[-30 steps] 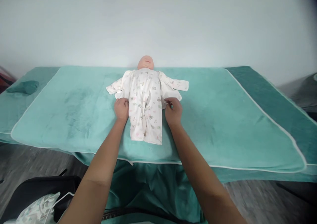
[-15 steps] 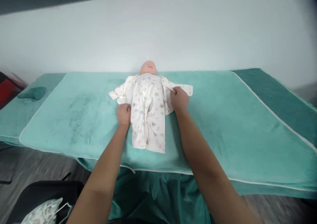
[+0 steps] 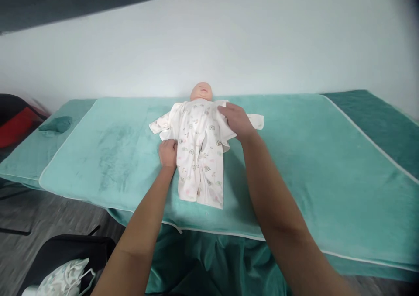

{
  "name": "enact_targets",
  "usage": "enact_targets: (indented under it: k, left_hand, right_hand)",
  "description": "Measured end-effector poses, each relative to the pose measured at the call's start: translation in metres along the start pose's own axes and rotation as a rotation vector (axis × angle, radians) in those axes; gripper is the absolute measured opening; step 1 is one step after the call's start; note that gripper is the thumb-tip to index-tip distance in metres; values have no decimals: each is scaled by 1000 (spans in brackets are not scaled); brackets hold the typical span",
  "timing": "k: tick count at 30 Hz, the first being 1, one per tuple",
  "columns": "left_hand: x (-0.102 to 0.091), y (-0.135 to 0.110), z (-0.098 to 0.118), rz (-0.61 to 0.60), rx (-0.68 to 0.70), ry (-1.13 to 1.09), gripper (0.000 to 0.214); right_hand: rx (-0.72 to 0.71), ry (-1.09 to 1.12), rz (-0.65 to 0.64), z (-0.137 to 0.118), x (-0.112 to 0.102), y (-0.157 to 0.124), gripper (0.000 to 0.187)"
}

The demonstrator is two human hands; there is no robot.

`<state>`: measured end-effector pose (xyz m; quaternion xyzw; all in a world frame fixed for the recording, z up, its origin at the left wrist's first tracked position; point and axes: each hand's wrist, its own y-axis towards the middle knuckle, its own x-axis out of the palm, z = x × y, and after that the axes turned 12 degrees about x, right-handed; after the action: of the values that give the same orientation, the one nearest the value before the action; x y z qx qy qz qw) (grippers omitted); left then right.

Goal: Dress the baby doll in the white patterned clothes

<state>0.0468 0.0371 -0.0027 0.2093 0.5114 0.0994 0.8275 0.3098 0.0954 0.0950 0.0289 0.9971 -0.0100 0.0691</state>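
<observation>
A baby doll (image 3: 201, 91) lies on its back, its head toward the wall. A white baby shirt (image 3: 166, 123) is spread under and around its upper body, sleeves stretched to both sides. White printed baby trousers (image 3: 200, 165) cover its front and legs. My right hand (image 3: 238, 120) is closed on the right front panel of the shirt, lifted by the doll's shoulder; the fingertips are partly hidden. Against the left edge of the trousers, my left hand (image 3: 168, 153) rests with curled fingers. Whether cloth is in them is hidden.
A green padded bed cover (image 3: 294, 165) with white piping lies under everything, along a white wall (image 3: 209, 38). At the lower left a black chair (image 3: 78, 243) holds patterned white cloth (image 3: 65, 276). Another black and red chair (image 3: 16, 123) stands at the far left.
My right hand has moved up and inward from the shirt's right side to the doll's shoulder, bringing the front panel over. The left hand stays beside the trousers. The view has shifted slightly.
</observation>
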Motion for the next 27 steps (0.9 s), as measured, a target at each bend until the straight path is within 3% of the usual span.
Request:
enact_targets:
  k: [4, 9, 11, 14, 18, 21, 24, 27]
  left_hand:
    - [0, -1, 1, -5, 5, 13, 21]
    - [1, -2, 2, 7, 11, 5, 20]
    - [1, -2, 2, 17, 9, -6, 21]
    - [1, -2, 1, 36, 5, -23, 22]
    - [2, -4, 1, 86, -25, -28, 22]
    - [2, -6, 2, 239, -80, -65, 20]
    - [-2, -1, -3, 380, -163, -170, 24]
    - [-13, 13, -16, 340, -317, -242, 29]
  right_hand:
    - [-65, -352, -166, -30, 13, -9, 43]
    - [-14, -164, -347, -33, 17, -20, 40]
    - [-43, -9, -267, -23, 17, -22, 40]
    - [-88, 186, 11, -3, 19, -21, 41]
    - [-142, 109, 261, 24, 24, -19, 38]
    - [-183, -99, 290, 38, 28, -19, 25]
    - [-180, -124, 278, 45, 29, -20, 23]
    - [-150, -96, 283, 46, 29, -21, 29]
